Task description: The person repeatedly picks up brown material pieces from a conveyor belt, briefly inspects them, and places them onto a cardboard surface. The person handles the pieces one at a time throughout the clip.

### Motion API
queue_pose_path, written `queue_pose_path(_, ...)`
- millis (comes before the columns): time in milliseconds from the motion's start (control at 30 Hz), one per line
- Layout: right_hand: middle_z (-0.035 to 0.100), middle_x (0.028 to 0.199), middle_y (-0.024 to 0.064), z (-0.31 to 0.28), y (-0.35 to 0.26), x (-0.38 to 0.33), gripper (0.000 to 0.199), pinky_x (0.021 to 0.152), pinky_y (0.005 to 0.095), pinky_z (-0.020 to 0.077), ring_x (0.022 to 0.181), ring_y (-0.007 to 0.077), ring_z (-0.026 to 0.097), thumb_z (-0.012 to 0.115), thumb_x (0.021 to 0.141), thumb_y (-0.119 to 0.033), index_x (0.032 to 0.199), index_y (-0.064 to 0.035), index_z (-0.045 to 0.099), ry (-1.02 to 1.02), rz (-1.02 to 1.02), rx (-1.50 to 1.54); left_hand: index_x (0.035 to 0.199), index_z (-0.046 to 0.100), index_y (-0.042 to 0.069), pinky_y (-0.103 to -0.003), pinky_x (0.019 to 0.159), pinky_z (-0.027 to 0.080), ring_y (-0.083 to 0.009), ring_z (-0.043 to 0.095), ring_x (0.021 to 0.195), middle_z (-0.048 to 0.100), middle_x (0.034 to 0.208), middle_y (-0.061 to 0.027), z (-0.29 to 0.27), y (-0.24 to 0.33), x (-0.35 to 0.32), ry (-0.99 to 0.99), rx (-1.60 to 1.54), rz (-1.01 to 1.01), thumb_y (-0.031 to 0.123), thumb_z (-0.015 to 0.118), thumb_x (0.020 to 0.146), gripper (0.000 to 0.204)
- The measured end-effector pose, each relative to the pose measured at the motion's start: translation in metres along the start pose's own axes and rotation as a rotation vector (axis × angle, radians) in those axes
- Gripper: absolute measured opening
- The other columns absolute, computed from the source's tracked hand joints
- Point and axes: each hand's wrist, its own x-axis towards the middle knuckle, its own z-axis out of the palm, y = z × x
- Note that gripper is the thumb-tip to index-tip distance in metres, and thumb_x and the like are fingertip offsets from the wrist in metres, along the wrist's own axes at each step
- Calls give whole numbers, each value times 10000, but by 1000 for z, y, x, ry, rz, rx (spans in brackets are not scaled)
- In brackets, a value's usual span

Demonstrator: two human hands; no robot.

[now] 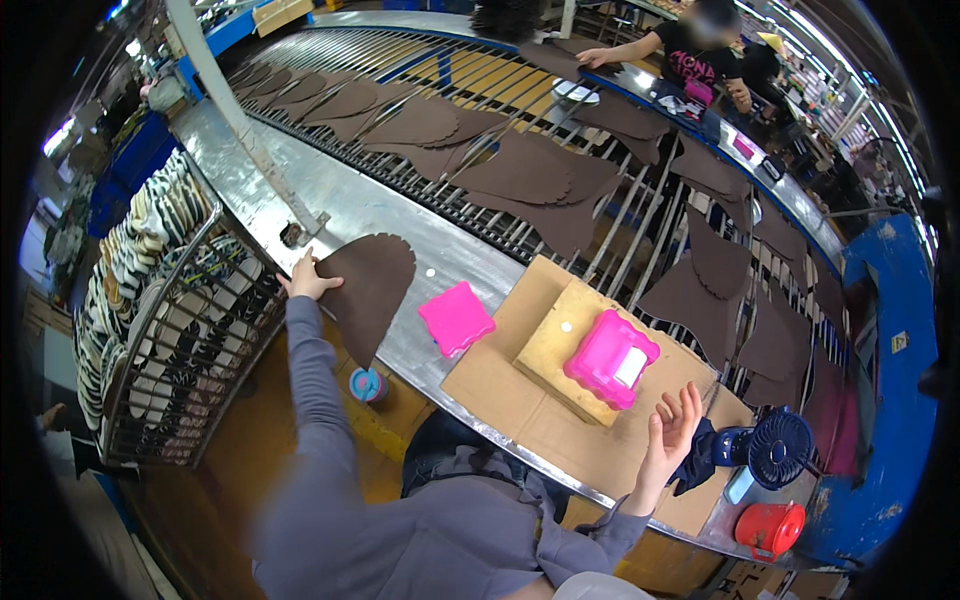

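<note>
My left hand (312, 278) reaches to the left end of the metal table, its fingers spread. Its thumb touches the edge of a dark brown flat cut piece (370, 285) with a notched rounded end. That piece lies partly over the table's near edge, its narrow tip pointing toward me. My right hand (672, 430) is raised over the cardboard, open, with nothing in it. Nearest to it is a pink plastic box (612, 360) with a white label, standing on a tan block (545, 345). A pink square lid (457, 318) lies to the left.
Beyond the table, a roller conveyor (420, 90) carries several brown pieces (520, 170). A metal rack (200, 340) of striped pieces stands left. Right are a dark blue fan (780, 448) and a red lidded pot (770, 528). Below the edge is a cup (368, 385). Another person (700, 60) stands across.
</note>
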Motion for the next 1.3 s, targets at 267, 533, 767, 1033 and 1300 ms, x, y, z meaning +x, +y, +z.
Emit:
queue_pose_path(267,399,1420,140,-11,-12,-13,368,943,340,454,1144,247,556,633,819,12,1184,-20,600,-48,61,-207,1239,563,-19,-332,869,479,-181,617,980,665,1089,-116,-32,-66,60,-450,-486,275,55,684,808,454)
queue_pose_path(533,517,1316,187,-19,-72,33,301,967,395,453,1120,298,588,660,757,32,1053,-16,679,-260,-187,-223,1212,570,-47,-274,863,449,-161,604,927,670,1031,-122,-215,97,-84,186,-403,780,164,557,960,329)
queue_pose_path(767,397,1431,202,28,-126,86,398,1062,439,357,1300,374,432,722,747,-15,1138,-62,662,-324,-557,-217,1092,625,-60,-234,707,468,-85,595,781,686,898,-57,-186,248,-186,7,-892,1171,88,621,916,230)
queue_pose_path(1033,660,1143,79,5,-96,79,488,698,234,470,900,158,624,693,773,62,1238,-60,607,-396,-389,-300,1115,615,-55,-253,694,475,-127,613,742,690,872,-99,-125,311,-178,-287,-1021,1306,92,645,895,266)
queue_pose_path(1300,645,1075,92,28,-65,97,539,647,293,484,717,211,565,668,796,54,1300,-108,563,-510,-467,-327,990,669,-36,-254,674,480,-118,620,717,695,819,-96,-114,290,-143,-245,-710,1275,12,646,824,175)
